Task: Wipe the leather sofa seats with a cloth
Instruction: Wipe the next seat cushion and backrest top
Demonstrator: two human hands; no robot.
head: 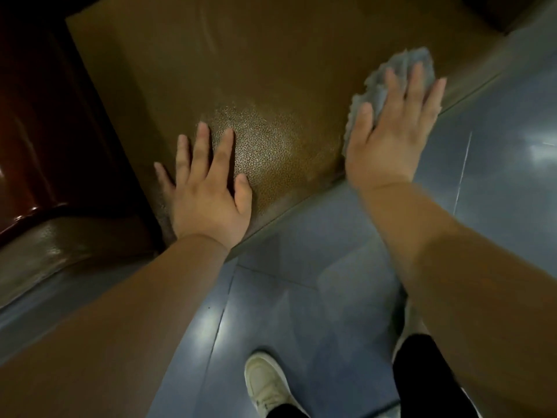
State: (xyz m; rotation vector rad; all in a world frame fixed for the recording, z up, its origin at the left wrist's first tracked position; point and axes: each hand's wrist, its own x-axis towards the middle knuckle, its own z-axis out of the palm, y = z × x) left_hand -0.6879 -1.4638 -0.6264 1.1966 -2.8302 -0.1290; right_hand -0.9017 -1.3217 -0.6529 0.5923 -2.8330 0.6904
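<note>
Now my left hand lies flat, fingers spread, bracing on the leather sofa seat; my right hand presses straight fingers on the grey cloth, which pokes out past my fingertips at the seat's front edge. Pushing further could slide it onto the tiled floor. Both arms reach forward, wrists low.
</note>
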